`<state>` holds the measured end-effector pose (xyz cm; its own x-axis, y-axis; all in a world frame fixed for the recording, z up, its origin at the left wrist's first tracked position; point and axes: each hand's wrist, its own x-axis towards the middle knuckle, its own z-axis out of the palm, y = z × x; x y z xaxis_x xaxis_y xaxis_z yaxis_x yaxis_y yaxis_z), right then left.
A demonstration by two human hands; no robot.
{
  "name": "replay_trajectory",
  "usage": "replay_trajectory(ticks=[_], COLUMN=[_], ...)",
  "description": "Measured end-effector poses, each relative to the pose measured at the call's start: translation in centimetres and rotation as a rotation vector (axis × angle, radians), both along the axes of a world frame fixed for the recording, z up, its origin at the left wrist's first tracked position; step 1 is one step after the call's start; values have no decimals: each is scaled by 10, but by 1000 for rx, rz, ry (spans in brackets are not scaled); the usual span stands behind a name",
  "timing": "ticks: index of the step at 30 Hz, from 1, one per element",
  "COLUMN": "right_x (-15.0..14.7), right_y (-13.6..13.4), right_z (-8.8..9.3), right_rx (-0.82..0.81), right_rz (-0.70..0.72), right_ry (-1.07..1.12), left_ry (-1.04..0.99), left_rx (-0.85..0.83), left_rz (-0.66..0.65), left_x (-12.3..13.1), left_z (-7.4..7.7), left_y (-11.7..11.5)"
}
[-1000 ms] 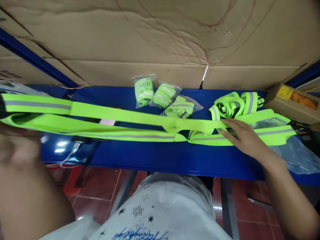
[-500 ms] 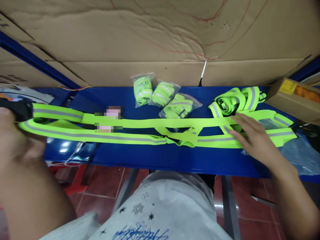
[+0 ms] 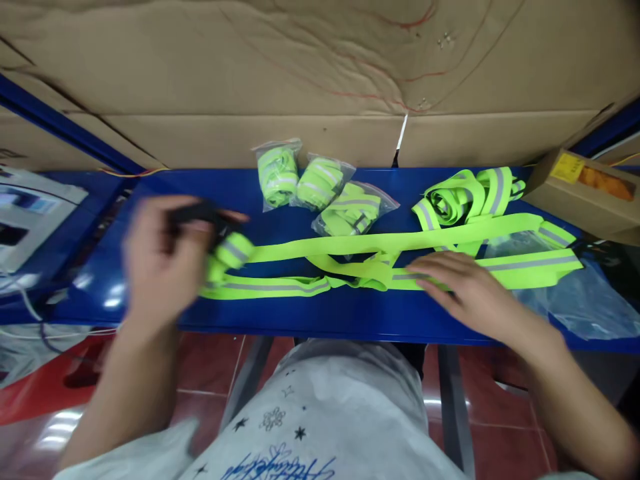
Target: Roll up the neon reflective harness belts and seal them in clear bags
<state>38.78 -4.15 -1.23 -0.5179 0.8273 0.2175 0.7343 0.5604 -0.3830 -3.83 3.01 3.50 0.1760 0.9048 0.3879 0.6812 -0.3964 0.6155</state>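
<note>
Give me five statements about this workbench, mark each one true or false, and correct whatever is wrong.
1. Three clear bags of bundled straps are at the back of the blue table. True.
2. The left hand is empty. False: it grips a black piece, blurred in the view, with a yellow-green strap end beside it.
3. The right hand is over the long strap. True.
4. The cardboard box is at the left end of the table. False: it is at the right end.
5. A coiled strap lies between the bags and the cardboard box. True.
</note>
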Motion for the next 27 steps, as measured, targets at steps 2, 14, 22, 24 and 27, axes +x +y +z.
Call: replay_trajectory(ticks=[2,14,22,24,27], right_x=[-25,-3,0,-3,-4], right_y=[5,-10,-9,-6,1], right_z=[-15,-32,-31,-27,-19], right_rx=[-8,-149,-89,-166,-365], right_rz=[21,40,-23,33,116], right_ry=[-43,-54,79,252,446], left_ry=[200,589,635,651,657], left_rx=[-130,-301,-64,-70,-98], left_rz=[-250,-585,-330,-295,-272], left_x=[39,58,36,39,41], left_z=[-19,-56,-71,-70,-68], left_y=[6,15,6,6,7])
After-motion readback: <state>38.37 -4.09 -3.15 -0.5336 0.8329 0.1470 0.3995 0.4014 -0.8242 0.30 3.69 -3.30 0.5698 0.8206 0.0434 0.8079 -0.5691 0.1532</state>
